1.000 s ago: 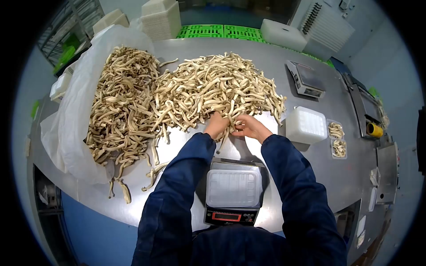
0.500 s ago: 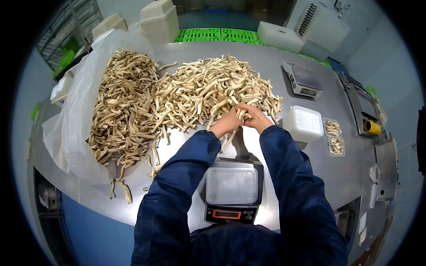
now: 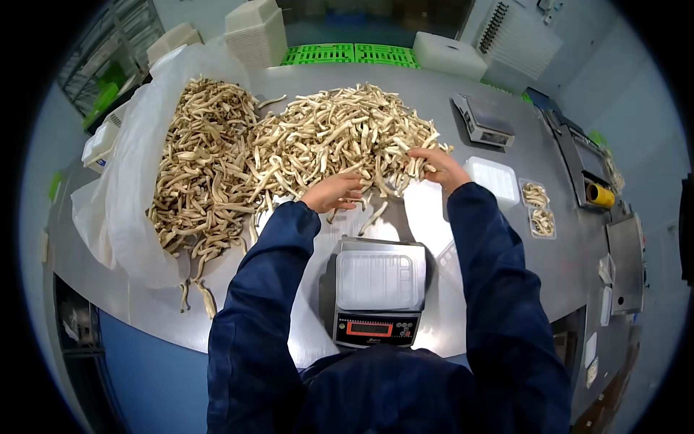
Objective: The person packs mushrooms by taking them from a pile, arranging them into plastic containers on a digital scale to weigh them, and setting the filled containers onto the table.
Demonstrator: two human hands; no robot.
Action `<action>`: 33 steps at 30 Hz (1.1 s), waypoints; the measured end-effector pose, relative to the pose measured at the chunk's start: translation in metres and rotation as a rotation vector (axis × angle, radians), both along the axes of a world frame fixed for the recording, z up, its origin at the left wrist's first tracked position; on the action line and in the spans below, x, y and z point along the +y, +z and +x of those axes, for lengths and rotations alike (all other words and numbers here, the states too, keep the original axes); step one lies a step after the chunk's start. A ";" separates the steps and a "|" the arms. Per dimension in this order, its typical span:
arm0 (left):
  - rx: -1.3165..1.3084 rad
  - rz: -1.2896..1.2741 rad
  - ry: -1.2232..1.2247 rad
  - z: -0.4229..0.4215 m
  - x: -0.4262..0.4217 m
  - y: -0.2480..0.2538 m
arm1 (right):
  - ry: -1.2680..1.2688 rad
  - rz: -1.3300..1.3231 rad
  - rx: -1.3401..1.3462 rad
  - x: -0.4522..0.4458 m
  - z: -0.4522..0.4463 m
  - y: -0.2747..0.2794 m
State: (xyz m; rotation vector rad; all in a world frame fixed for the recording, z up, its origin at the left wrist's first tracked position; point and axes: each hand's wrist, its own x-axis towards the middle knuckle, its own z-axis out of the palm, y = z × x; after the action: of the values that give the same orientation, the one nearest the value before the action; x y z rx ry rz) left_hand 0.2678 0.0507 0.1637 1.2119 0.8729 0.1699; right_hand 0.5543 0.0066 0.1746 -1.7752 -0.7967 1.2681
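A heap of long, pale mushrooms (image 3: pixel 340 134) lies on the steel table. My left hand (image 3: pixel 334 193) is at its front edge, fingers spread and holding nothing that I can see. At the heap's right edge, my right hand (image 3: pixel 442 168) reaches over the mushrooms with its fingers apart; their tips touch or nearly touch them. A few loose mushrooms (image 3: pixel 373 218) lie between the hands. Nearer me stands a digital scale (image 3: pixel 373 329), bearing a clear plastic tray (image 3: pixel 379 281) with no mushrooms in it.
On the left, a translucent plastic bag (image 3: pixel 119 195) opens onto browner mushrooms (image 3: pixel 206 159). Stacked trays (image 3: pixel 494 181) stand right of my right hand, beside two filled trays (image 3: pixel 536 194). A second scale (image 3: pixel 486 121) sits behind them. Green crates (image 3: pixel 350 53) line the back.
My hands were together at the heap's front edge around some mushrooms. They have parted, left hand leftward and right hand rightward and farther away, and the mushrooms between them are let go.
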 end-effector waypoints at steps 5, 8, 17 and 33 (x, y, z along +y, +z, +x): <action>-0.091 -0.029 -0.120 -0.005 -0.012 0.000 | 0.283 0.082 0.249 -0.024 0.002 0.042; -0.227 -0.075 -0.127 -0.017 -0.027 0.008 | 0.532 0.100 0.318 -0.061 -0.029 0.077; -0.381 -0.160 -0.278 -0.043 -0.067 0.018 | 1.147 -0.153 0.119 -0.113 -0.106 0.055; -0.304 0.023 -0.483 -0.066 -0.105 0.020 | 0.880 0.283 -0.381 -0.146 -0.097 0.073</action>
State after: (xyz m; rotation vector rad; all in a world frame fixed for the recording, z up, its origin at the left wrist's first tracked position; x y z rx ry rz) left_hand 0.2014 -0.0546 0.1837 1.3425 0.3003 -0.0281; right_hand 0.4578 -0.1392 0.2479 -1.4725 -2.0185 1.2368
